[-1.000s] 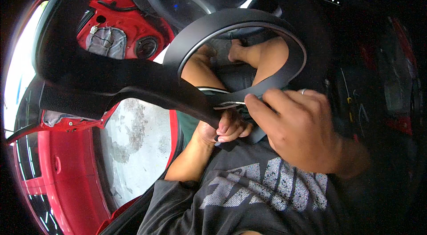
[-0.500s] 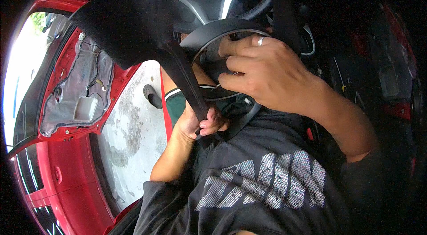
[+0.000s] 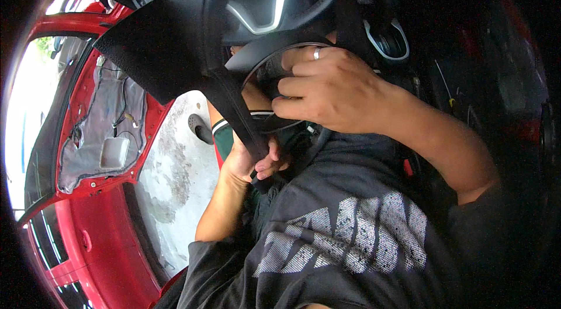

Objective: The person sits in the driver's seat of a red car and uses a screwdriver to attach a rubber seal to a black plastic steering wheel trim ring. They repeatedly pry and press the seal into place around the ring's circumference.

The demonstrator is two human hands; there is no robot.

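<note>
Though part-hidden, left hand (image 3: 238, 161) seemingly curled.

This is the cabin of a car (image 3: 108, 233), apparently in a repair workshop: a black steering wheel (image 3: 257, 4) with V-shaped silver trim (image 3: 255, 29) lies beyond the right grip (image 3: 336, 90), while a red metal door (image 3: 155, 119), its grey inner sheeting (image 3: 105, 125) bared, stands open left of the left grip (image 3: 241, 163). Stained grey concrete floor (image 3: 175, 180) shows between the two.
</note>
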